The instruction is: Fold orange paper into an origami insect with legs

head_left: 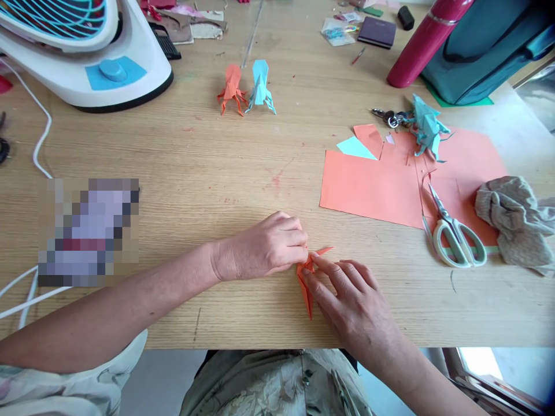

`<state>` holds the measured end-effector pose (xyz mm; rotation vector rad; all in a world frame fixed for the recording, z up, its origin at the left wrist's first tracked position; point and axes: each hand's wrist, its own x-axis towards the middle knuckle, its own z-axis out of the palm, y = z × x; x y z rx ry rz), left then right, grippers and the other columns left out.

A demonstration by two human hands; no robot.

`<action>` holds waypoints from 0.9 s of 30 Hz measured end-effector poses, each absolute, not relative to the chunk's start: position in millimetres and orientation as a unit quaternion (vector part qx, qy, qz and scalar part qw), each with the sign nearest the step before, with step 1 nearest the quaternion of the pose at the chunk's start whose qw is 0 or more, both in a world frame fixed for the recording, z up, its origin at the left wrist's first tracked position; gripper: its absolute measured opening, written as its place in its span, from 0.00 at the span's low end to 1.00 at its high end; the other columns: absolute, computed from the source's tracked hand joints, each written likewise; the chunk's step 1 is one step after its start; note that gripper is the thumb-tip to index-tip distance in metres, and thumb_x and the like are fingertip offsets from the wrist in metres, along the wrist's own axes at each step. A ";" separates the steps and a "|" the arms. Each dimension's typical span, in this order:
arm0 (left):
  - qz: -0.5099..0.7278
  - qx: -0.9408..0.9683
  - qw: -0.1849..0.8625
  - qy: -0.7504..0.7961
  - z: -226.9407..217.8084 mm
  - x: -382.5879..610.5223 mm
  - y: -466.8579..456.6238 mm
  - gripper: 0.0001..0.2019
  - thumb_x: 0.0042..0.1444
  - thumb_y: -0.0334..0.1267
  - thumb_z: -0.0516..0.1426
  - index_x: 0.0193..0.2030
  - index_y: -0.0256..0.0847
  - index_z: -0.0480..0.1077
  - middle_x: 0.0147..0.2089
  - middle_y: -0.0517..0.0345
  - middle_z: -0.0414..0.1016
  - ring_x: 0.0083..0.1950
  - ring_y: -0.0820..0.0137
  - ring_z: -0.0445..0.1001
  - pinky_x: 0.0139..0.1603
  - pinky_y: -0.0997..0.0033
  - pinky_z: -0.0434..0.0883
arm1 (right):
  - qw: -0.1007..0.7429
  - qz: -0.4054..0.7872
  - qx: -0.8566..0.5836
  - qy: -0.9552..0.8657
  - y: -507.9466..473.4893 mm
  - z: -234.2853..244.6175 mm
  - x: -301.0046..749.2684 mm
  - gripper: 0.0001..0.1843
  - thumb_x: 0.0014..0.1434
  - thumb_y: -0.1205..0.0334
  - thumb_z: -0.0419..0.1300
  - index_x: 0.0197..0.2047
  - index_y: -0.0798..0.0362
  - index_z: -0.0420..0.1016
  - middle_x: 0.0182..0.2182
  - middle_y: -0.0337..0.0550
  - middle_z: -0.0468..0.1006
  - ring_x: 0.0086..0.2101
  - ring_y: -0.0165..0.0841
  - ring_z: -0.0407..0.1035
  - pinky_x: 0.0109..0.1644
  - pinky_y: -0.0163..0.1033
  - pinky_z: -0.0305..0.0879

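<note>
A piece of folded orange origami paper [306, 289] lies on the wooden table in front of me, with thin pointed limbs sticking out to the right and toward me. Fingers curled, my left hand [273, 245] grips its far left part, which is mostly hidden beneath the knuckles. My right hand [347, 292] pinches the middle of the paper between thumb and index finger from the right side. Farther back stand two finished paper figures, an orange one [232, 89] and a light blue one [261, 86], side by side.
On the right, scissors [459, 237] rest on orange paper sheets [368, 182], beside a crumpled grey cloth [515, 219]. A blue paper figure [429, 127] sits by some keys [392, 118]. A magenta bottle [427, 46] and teal bag [481, 52] stand behind. A white fan [130, 69] occupies the back left.
</note>
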<state>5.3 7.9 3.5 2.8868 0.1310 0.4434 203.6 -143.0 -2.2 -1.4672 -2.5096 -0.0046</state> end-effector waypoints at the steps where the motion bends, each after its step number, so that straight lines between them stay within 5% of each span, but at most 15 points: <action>1: 0.158 0.981 0.098 0.048 2.6 3.8 6.0 0.09 0.69 0.31 0.54 0.38 0.42 0.74 0.37 0.56 0.77 0.43 0.67 0.69 0.49 0.66 0.64 | 0.117 -0.001 -0.502 -0.857 -143.1 -2.3 203.6 0.19 0.68 0.72 0.53 0.60 0.57 0.74 0.58 0.60 0.74 0.46 0.44 0.68 0.54 0.52 0.63; 14: 0.214 0.973 0.054 0.065 -5.1 -12.6 -11.4 0.07 0.69 0.30 0.54 0.45 0.41 0.74 0.37 0.59 0.80 0.42 0.69 0.73 0.47 0.64 0.67 | 0.127 0.004 -0.497 -0.858 -143.4 -3.2 204.1 0.22 0.68 0.72 0.52 0.62 0.58 0.72 0.59 0.61 0.74 0.47 0.45 0.68 0.55 0.53 0.62; 27: 0.208 0.975 0.029 0.074 -3.8 -18.3 -27.0 0.13 0.67 0.25 0.54 0.56 0.35 0.72 0.45 0.51 0.82 0.47 0.65 0.78 0.48 0.61 0.71 | 0.124 0.020 -0.490 -0.863 -143.9 -0.3 206.4 0.22 0.68 0.71 0.51 0.63 0.59 0.72 0.60 0.62 0.73 0.49 0.45 0.67 0.56 0.53 0.63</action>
